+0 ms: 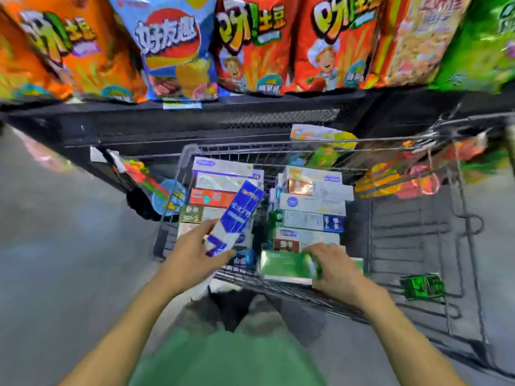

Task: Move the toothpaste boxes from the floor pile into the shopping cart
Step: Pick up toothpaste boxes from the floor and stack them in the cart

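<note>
A wire shopping cart (178, 174) stands in front of me, holding two stacks of toothpaste boxes: a left stack (217, 176) and a right stack (315, 201). My left hand (192, 254) grips a blue and white toothpaste box (237, 215), tilted up over the left stack. My right hand (337, 268) holds a green toothpaste box (284, 266) lying flat at the near edge of the cart, in front of the right stack. The floor pile is out of view.
A black shelf (195, 118) runs behind the cart, with large snack bags (250, 43) on top and more snack packs (395, 176) hanging at the right. A small green packet (423, 286) lies on the lower wire rack at the right. Grey floor (55, 246) spreads to the left.
</note>
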Demonstrator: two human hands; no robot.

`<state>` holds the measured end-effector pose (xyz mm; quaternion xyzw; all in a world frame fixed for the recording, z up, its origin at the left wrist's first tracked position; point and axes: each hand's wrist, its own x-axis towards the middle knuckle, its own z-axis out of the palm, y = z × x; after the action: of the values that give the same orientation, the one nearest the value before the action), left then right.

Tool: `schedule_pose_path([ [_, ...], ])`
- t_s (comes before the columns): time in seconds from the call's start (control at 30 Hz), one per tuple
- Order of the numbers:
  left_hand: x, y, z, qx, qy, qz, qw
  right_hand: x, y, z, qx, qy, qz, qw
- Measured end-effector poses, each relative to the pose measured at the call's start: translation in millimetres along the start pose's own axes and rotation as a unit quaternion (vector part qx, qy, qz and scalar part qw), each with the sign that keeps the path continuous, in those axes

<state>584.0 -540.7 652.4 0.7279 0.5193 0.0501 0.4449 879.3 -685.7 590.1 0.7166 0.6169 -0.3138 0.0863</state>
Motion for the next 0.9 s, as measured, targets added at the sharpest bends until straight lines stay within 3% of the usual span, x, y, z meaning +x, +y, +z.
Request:
schedule_pose_path([
  [0.13, -10, -8, 10, 0.034, 0.016, -0.008, 0.999, 23, 20, 31, -0.020, -0.072, -0.016, 0.997],
  [0.33, -19, -21, 15, 0.070, 0.006, -0.037, 0.997, 40, 32, 63, -0.069, -0.090, -0.001, 0.994],
  [0.63, -2, -41, 15, 0.121, -0.064, -0.013, 0.990, 39, 23, 77, -0.066, -0.016, 0.084, 0.994],
  [0.77, 20, -50, 11, 0.205, -0.118, 0.027, 0.971, 39, 16, 64, -0.031, -0.009, 0.111, 0.993],
  [0.9, 50, -68, 13, 0.282, -0.167, 0.055, 0.943, 39, -4, 58, 0.040, 0.051, 0.116, 0.991],
])
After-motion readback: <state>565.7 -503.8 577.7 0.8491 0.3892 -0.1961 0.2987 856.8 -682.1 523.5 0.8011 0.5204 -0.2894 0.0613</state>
